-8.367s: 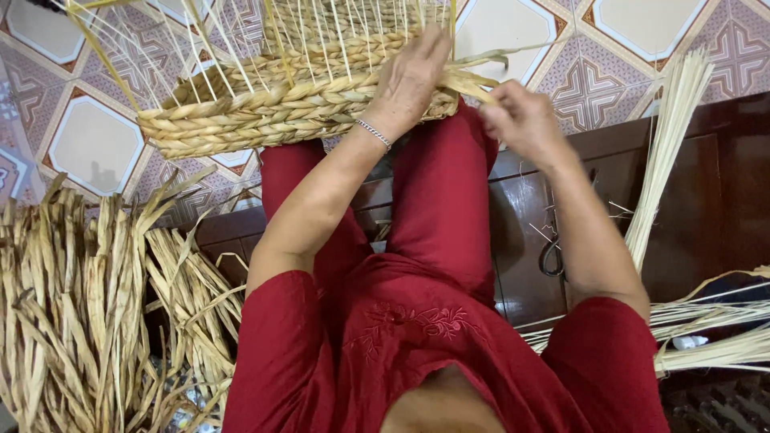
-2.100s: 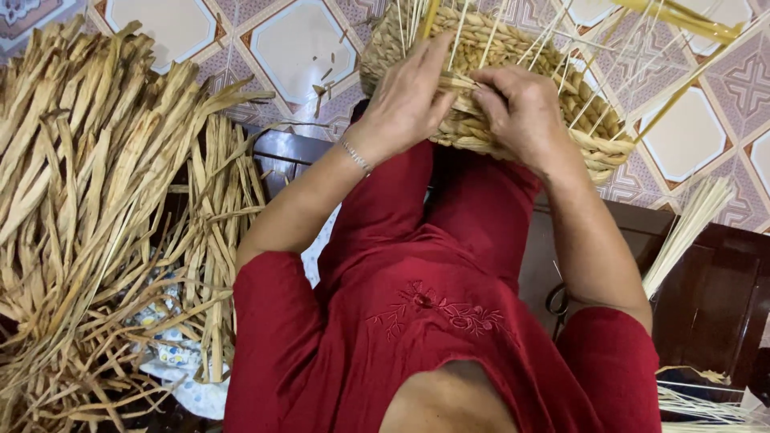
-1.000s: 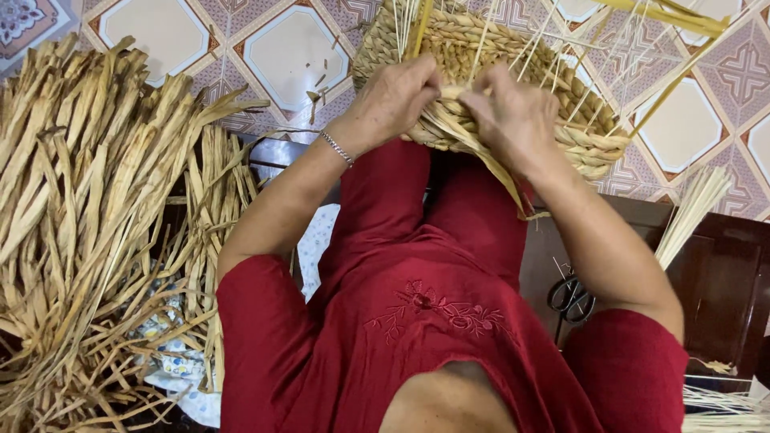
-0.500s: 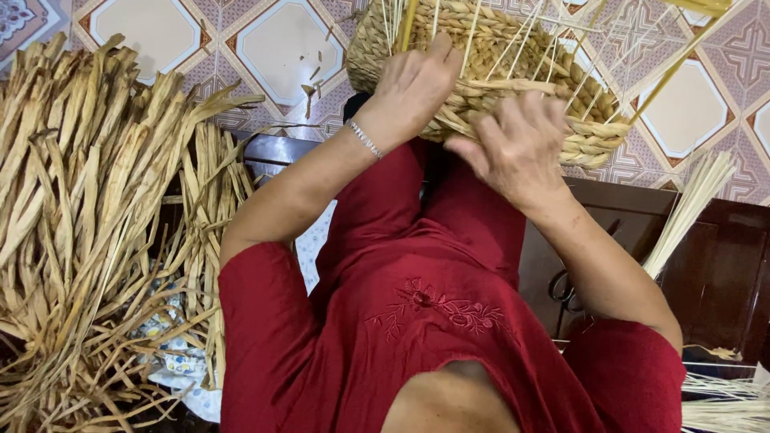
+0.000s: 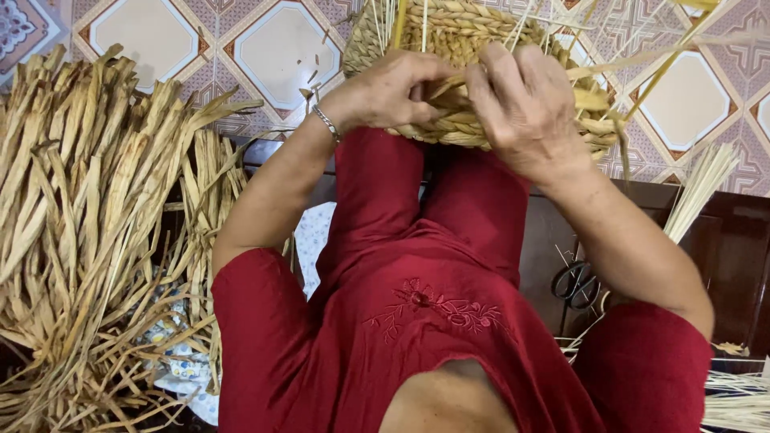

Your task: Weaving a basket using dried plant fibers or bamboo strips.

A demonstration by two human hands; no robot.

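Pinching a flat pale-yellow dried fibre strand (image 5: 449,84), the left hand (image 5: 393,88) has its fingers curled tight on it right at the rim of the half-woven round straw basket (image 5: 473,32). The right hand (image 5: 525,108) sits just beside, fingers (image 5: 497,72) bent over the same strand and pressing it against the braided wall; whether the thumb also grips is hidden, so I cannot tell its full hold. The basket rests on the knees of the person, on the dark-red trousers (image 5: 385,192), w/ thin upright ribs (image 5: 401,16) sticking out of its top edge.

To do this step well, in my judgement: keep the strand flat, not twisted, and pull it snug vs. the row under it before each pass behind a rib. One hand should hold tension while the other guides; if both let go, the braid probably loosens. The ribs look thin and easy to bend, so push near their base.

Around: a big heap of dried tan leaf strips (image 5: 80,224) lies on the left side, near the left elbow. Black-handled scissors (image 5: 576,282) lie on the dark wooden bench (image 5: 738,240) at the right, apart from the hands. A bundle of thin pale sticks (image 5: 702,184) leans near it. Patterned floor tiles (image 5: 273,48) are under the basket.
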